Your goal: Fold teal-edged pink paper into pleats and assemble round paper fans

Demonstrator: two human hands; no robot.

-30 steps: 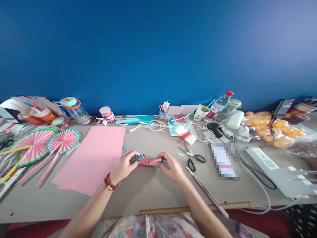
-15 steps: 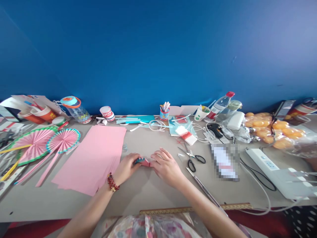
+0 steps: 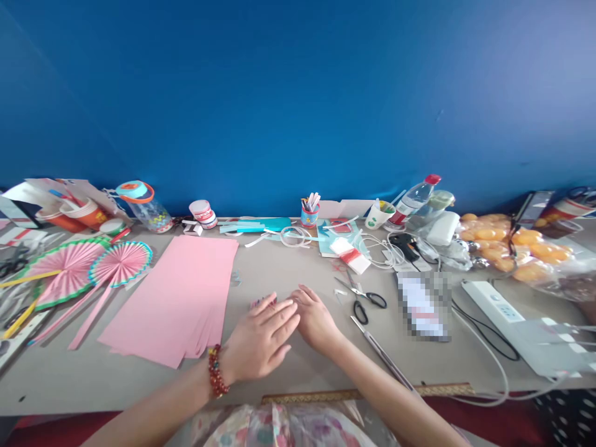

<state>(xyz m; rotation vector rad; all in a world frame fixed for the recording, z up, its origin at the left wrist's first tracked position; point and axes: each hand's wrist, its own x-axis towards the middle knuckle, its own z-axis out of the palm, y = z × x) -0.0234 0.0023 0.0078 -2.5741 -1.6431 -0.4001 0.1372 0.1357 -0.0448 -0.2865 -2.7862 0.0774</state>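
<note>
My left hand (image 3: 263, 335), with a red bead bracelet at the wrist, lies palm down with its fingers stretched out. It covers most of a small folded pink paper (image 3: 257, 303); only a bit of the far edge shows beyond the knuckles. Against the left fingertips rests my right hand (image 3: 317, 320), its fingers bent and closed at the hidden right end of the paper. Left of the hands lies a stack of pink sheets (image 3: 181, 292). Scissors (image 3: 361, 298) with black handles and a slim metal utility knife (image 3: 382, 351) are right of my right hand.
Two pleated pink paper fans (image 3: 118, 264) (image 3: 67, 267) lie at the left. A ruler (image 3: 316, 395) runs along the front edge. Toward the right are a blurred-out item (image 3: 423, 307), a power strip (image 3: 496, 301) and bagged orange balls (image 3: 507, 239). A pen cup (image 3: 309, 216) stands by the wall.
My left hand has let go of its pinch on the pleated pink paper and turned flat over it, moving right and nearer. The right hand has shifted slightly right.
</note>
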